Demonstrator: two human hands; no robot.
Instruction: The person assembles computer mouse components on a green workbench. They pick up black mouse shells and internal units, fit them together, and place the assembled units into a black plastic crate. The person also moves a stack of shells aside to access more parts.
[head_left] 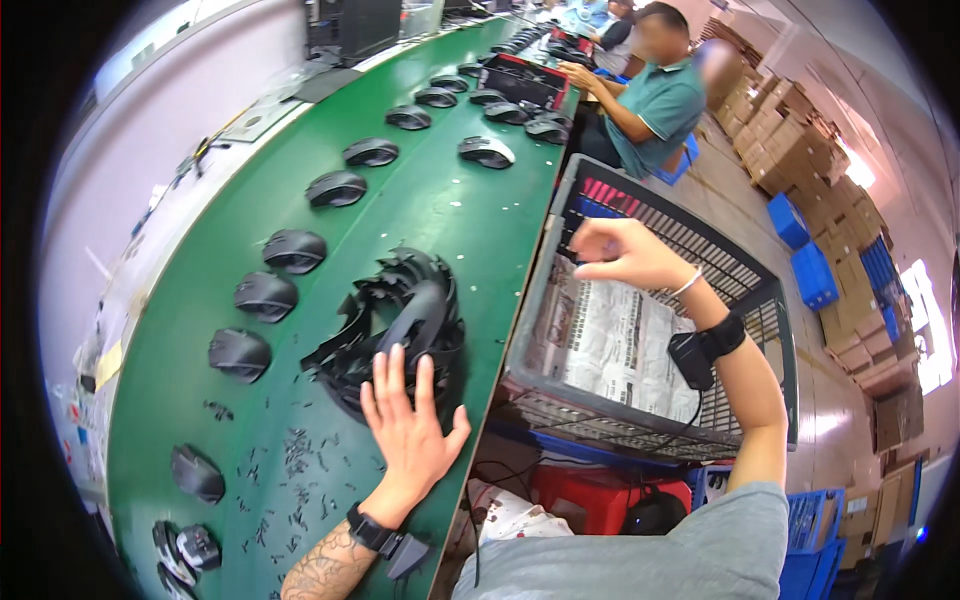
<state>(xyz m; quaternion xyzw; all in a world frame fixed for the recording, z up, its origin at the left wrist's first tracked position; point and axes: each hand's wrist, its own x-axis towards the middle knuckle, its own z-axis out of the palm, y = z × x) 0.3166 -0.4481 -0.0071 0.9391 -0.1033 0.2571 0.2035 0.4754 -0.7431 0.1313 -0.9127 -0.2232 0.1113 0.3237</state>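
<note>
My left hand (408, 425) lies flat on the green belt (455, 215), fingers spread, its tips touching a pile of black plastic mouse shells (395, 315). It grips nothing. My right hand (625, 252) is raised over a grey plastic crate (745, 290) lined with newspaper, its fingers curled loosely; whether it pinches anything small is unclear. Both wrists wear a black strap with a small device.
Several black computer mice (295, 250) lie in rows along the belt. Small black screws (295, 460) are scattered near its front. A seated person in a teal shirt (655, 105) works further down. Cardboard boxes (800, 150) and blue bins (815, 275) stand at right.
</note>
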